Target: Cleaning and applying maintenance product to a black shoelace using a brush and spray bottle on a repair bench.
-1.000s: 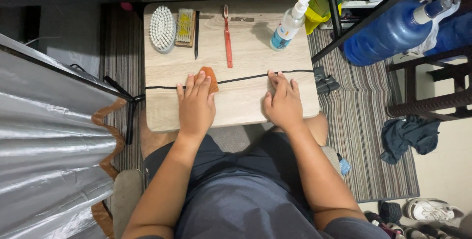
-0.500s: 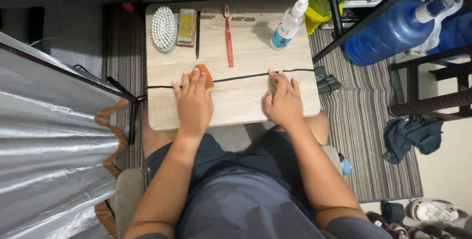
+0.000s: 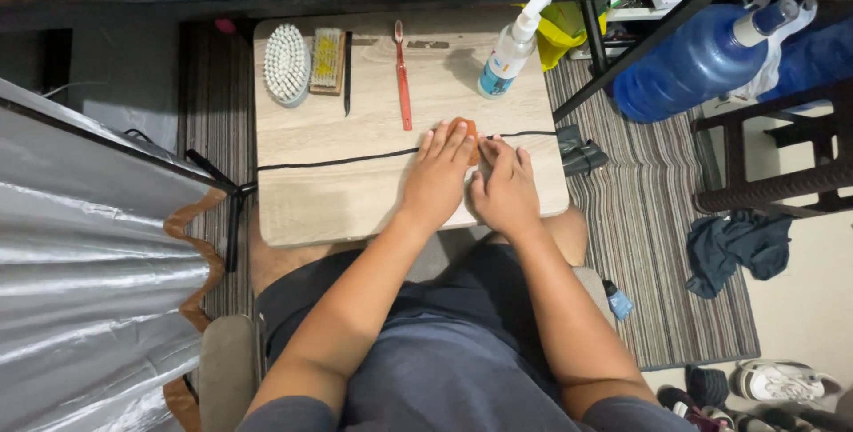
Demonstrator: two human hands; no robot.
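Two hands lie flat, fingers extended, right of centre on the worktop [image 3: 311,210]: left hand [image 3: 437,174] covering an orange block [image 3: 466,132], right hand [image 3: 505,188] pressing the black cord [image 3: 338,161], grasping nothing.

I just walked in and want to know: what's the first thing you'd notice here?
Two bare hands meet on the right side of the small wooden table: the left hand covers an orange thing lying on a long black cord, and the right hand presses beside it. Along the far edge lie a white brush, a red toothbrush and a spray bottle. A big blue water jug lies at the right.
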